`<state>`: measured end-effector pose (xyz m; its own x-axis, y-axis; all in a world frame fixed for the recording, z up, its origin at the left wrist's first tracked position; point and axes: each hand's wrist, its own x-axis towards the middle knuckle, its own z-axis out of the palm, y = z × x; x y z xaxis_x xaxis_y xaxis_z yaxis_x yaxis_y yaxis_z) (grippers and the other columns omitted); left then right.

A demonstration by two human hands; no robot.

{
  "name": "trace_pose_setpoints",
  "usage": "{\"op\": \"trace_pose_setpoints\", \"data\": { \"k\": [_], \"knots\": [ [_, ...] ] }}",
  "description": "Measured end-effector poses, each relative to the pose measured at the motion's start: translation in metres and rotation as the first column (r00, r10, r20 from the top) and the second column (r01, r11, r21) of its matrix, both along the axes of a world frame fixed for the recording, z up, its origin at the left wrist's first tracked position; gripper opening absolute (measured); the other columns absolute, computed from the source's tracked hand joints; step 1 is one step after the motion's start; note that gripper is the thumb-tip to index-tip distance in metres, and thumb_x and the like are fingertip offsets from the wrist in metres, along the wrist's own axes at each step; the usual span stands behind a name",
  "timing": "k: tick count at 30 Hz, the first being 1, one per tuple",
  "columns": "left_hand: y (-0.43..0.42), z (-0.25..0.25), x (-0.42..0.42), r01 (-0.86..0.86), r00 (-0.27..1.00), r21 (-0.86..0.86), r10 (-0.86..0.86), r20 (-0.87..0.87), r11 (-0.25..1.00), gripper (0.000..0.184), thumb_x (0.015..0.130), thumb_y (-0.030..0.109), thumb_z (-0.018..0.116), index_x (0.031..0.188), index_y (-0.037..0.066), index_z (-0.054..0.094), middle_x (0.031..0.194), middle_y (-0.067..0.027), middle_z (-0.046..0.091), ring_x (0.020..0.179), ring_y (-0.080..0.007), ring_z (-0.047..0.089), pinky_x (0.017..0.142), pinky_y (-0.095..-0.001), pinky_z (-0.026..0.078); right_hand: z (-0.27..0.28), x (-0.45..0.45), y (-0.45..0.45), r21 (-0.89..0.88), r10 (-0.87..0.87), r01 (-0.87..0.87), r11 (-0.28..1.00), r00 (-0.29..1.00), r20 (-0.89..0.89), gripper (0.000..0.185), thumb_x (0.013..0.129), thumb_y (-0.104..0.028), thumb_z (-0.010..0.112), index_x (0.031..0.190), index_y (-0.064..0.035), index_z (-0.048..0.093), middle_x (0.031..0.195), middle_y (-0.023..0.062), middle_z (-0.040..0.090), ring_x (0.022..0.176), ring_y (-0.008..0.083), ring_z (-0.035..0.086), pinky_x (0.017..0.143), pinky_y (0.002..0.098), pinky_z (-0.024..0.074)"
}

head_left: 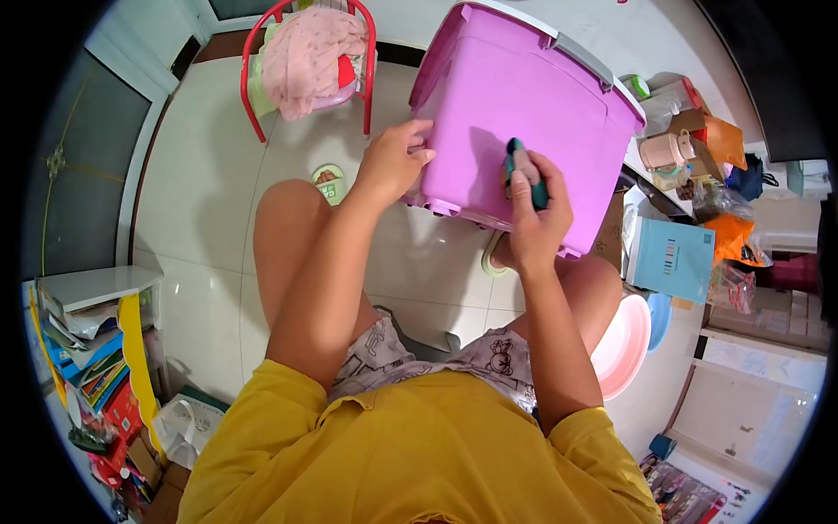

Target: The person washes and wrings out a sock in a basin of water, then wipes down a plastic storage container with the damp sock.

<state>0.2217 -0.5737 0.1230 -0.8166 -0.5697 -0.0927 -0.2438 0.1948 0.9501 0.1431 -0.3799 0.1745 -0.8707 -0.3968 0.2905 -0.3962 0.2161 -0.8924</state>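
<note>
Left hand [397, 163] meets bin [515, 105] at edge, floor [196, 175] alongside.

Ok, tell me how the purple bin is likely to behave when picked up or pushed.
The purple bin will probably stay stiff: its moulded walls hold a firm box shape. Its smooth surface could feel slippery, though the grey handle-like bar along its far edge might give some grip. Weight is hard to judge, as any contents are hidden.
</note>
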Motion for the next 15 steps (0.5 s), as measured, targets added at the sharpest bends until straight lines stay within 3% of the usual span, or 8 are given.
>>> {"op": "trace_pose_setpoints", "data": {
  "k": [1,3,4,6,10,15],
  "knots": [
    [0.000,-0.002,-0.001,-0.008,0.999,0.033,0.009,-0.031,0.999,0.042,0.089,0.014,0.067,0.130,0.006,0.062,0.116,-0.0227,0.069,0.106,-0.0314,0.068,0.092,-0.0371,0.053,-0.003,0.002,-0.001,0.144,0.021,0.011,0.989,0.976,-0.216,0.030,0.087,-0.006,0.071,0.116,-0.0025,0.065,0.110,0.0148,0.069,0.095,0.0282,0.065,0.085,0.0356,0.0514],
    [-0.001,-0.004,-0.003,-0.009,1.000,0.057,0.009,-0.009,0.998,0.040,0.090,0.014,0.066,0.129,0.005,0.063,0.114,-0.0221,0.070,0.106,-0.0306,0.068,0.092,-0.0368,0.053,-0.005,0.009,-0.007,0.235,0.175,-0.066,0.970,0.858,-0.482,0.028,0.081,-0.003,0.072,0.109,-0.0035,0.068,0.114,0.0137,0.068,0.100,0.0312,0.063,0.090,0.0390,0.0493],
    [-0.002,-0.005,-0.003,-0.012,1.000,0.082,0.011,0.013,0.997,0.038,0.090,0.014,0.065,0.128,0.005,0.064,0.112,-0.0214,0.071,0.106,-0.0297,0.068,0.092,-0.0364,0.053,-0.008,0.015,-0.009,0.233,0.176,-0.068,0.970,0.858,-0.482,0.028,0.081,-0.003,0.072,0.109,-0.0035,0.068,0.114,0.0137,0.068,0.100,0.0312,0.063,0.090,0.0390,0.0493],
    [-0.002,-0.002,-0.004,-0.026,1.000,0.073,0.026,0.000,0.997,0.038,0.091,0.014,0.065,0.127,0.004,0.064,0.111,-0.0205,0.071,0.106,-0.0288,0.069,0.091,-0.0359,0.053,-0.018,0.023,-0.010,0.385,0.359,-0.139,0.913,0.723,-0.591,0.026,0.076,0.001,0.071,0.101,-0.0040,0.070,0.117,0.0108,0.068,0.103,0.0313,0.062,0.090,0.0403,0.0486],
    [0.002,0.010,0.000,-0.033,0.999,-0.024,0.033,0.026,0.999,0.041,0.090,0.016,0.067,0.128,0.001,0.062,0.112,-0.0195,0.071,0.104,-0.0281,0.070,0.090,-0.0353,0.053,-0.035,0.020,-0.013,0.325,0.334,-0.151,0.934,0.698,-0.634,0.028,0.069,0.006,0.069,0.095,-0.0044,0.071,0.115,0.0080,0.069,0.098,0.0295,0.062,0.085,0.0405,0.0501],
    [-0.002,0.002,-0.002,-0.026,0.999,0.030,0.027,-0.032,0.999,0.044,0.088,0.016,0.070,0.129,0.002,0.062,0.114,-0.0208,0.070,0.102,-0.0282,0.071,0.090,-0.0356,0.054,-0.028,0.007,-0.024,0.334,0.316,-0.125,0.934,0.725,-0.612,0.033,0.066,0.006,0.068,0.097,-0.0074,0.071,0.110,0.0062,0.071,0.089,0.0278,0.063,0.078,0.0391,0.0513]
  ]
}}
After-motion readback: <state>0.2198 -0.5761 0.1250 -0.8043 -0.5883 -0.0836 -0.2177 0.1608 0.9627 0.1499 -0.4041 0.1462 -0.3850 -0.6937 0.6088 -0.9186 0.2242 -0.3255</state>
